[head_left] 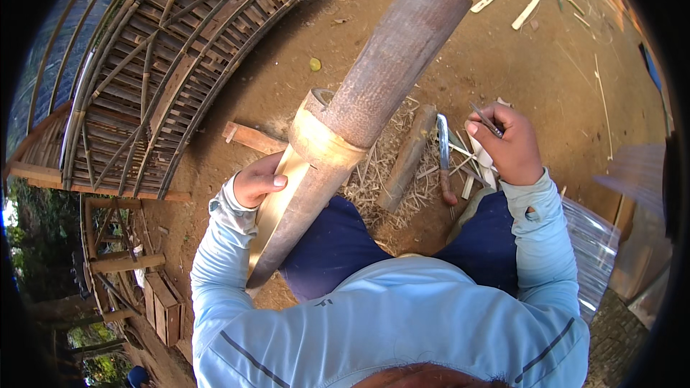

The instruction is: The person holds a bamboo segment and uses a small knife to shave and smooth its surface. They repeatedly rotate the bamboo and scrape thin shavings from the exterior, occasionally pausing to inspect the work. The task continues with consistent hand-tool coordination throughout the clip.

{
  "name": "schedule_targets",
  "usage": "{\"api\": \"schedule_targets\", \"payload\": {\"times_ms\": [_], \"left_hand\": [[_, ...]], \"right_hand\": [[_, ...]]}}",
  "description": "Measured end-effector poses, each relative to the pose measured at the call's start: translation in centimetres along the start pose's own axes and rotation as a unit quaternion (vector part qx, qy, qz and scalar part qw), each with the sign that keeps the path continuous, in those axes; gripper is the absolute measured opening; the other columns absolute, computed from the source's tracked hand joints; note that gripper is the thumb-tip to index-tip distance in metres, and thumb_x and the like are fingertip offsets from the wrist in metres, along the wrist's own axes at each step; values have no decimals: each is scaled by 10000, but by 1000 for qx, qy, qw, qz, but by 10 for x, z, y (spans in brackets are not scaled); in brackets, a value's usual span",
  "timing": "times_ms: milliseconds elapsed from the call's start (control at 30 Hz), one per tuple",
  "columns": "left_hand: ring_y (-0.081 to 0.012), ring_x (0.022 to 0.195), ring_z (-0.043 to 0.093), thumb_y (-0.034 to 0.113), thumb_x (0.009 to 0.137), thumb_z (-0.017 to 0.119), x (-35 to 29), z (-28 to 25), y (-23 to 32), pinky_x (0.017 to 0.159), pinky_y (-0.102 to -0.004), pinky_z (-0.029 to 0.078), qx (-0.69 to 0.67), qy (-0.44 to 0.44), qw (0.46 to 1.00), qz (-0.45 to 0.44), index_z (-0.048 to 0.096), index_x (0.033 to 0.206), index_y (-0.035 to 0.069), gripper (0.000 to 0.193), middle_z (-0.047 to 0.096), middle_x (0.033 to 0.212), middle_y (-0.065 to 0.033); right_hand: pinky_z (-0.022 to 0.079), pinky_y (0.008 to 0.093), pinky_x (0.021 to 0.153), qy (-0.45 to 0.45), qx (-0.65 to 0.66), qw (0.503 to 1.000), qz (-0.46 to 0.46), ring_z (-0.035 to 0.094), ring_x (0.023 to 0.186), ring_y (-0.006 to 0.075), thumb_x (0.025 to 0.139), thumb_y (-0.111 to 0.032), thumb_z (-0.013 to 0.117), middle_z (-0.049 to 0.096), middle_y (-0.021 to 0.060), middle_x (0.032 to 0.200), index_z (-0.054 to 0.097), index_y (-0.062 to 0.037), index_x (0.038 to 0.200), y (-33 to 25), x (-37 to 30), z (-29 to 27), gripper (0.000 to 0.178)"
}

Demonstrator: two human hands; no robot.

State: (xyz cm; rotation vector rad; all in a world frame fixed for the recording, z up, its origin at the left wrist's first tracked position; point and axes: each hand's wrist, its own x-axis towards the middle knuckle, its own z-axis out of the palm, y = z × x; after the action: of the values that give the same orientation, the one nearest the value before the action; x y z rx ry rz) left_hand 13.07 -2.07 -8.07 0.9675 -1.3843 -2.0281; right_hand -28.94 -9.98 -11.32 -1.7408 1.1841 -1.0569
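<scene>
A thick brown bamboo culm (pixel 402 57) slants across my left thigh, its far end up and to the right. At its middle is a pale, scraped node with a short cut stub beside it; below that, its near part is cut open and shows light inner wood. My left hand (pixel 260 181) grips this lower part by its left edge, thumb on top, other fingers hidden behind. Apart from the bamboo, my right hand (pixel 509 145) pinches a small, thin, dark pointed tool (pixel 486 121) between thumb and fingers; its exact kind is unclear.
Between my knees a knife (pixel 443 162) with a wooden handle lies by a short log (pixel 407 159) among shavings. A wood block (pixel 253 138) sits left of the bamboo. A slatted bamboo structure (pixel 165 65) stands at left; pale strips (pixel 532 3) lie at far right.
</scene>
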Motion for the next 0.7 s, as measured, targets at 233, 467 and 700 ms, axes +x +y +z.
{"api": "schedule_targets", "payload": {"times_ms": [233,467,700], "left_hand": [[-424,1079,645,238,888,544,-11,0,-3,948,-490,524,39,60,996,-49,425,1359,-140,616,593,1215,-340],[-214,1215,533,211,876,571,-15,53,26,1043,-323,385,152,162,974,-51,447,1433,-66,635,597,1314,-148],[-231,1230,528,167,847,551,-16,98,25,1063,-318,369,225,235,945,-30,438,1435,-59,640,607,1288,-150]], "right_hand": [[476,261,707,-12,12,1000,8,613,780,92,890,-176,750,686,40,828,683,5,973,-3,-6,-1,210],[476,262,719,-32,31,999,16,605,780,103,902,-204,741,687,47,847,684,15,989,-10,-13,-2,242],[436,235,595,-26,259,964,54,511,627,68,915,-300,714,659,29,855,634,10,1152,-32,-22,5,398]]}}
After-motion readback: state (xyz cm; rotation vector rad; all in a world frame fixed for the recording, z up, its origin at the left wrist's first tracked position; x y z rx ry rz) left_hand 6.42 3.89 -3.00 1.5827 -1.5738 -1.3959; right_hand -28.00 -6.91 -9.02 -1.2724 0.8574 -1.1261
